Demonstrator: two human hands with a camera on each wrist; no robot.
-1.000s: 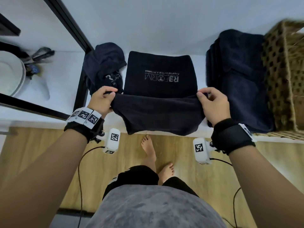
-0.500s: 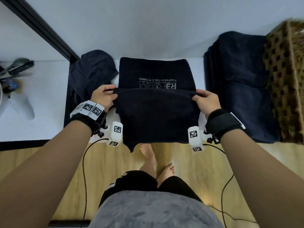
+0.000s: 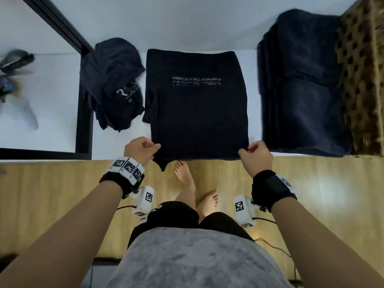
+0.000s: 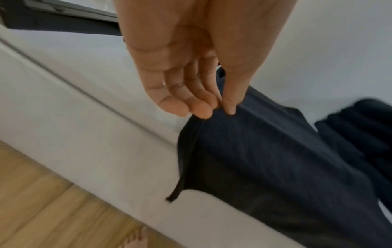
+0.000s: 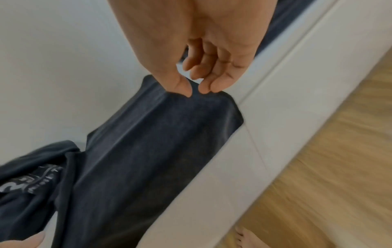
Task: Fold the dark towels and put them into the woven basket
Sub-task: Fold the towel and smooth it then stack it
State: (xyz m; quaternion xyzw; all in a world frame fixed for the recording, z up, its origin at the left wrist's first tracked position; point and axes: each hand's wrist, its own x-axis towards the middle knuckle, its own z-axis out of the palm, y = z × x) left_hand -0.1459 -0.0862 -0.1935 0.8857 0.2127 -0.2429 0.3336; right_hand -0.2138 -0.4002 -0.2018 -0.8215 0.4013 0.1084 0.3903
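A dark towel (image 3: 197,113) with pale lettering lies folded on the white surface (image 3: 116,142), its near fold at the surface's front edge. My left hand (image 3: 154,148) pinches the near left corner; the left wrist view shows thumb and fingertips (image 4: 203,112) closed on the fold of the towel (image 4: 275,159). My right hand (image 3: 244,150) pinches the near right corner, thumb against index on the cloth (image 5: 148,151). The woven basket (image 3: 361,80) stands at the far right. A crumpled dark towel (image 3: 116,84) lies left of the folded one.
A pile of dark towels (image 3: 303,90) lies between the folded towel and the basket. A black frame (image 3: 83,100) runs along the left side of the surface, with small objects (image 3: 14,61) beyond it. Wooden floor (image 3: 62,194) and bare feet are below the front edge.
The raised half of the towel was carried forward and laid over the far half, covering part of the lettering. Both hands have come back to the near edge.
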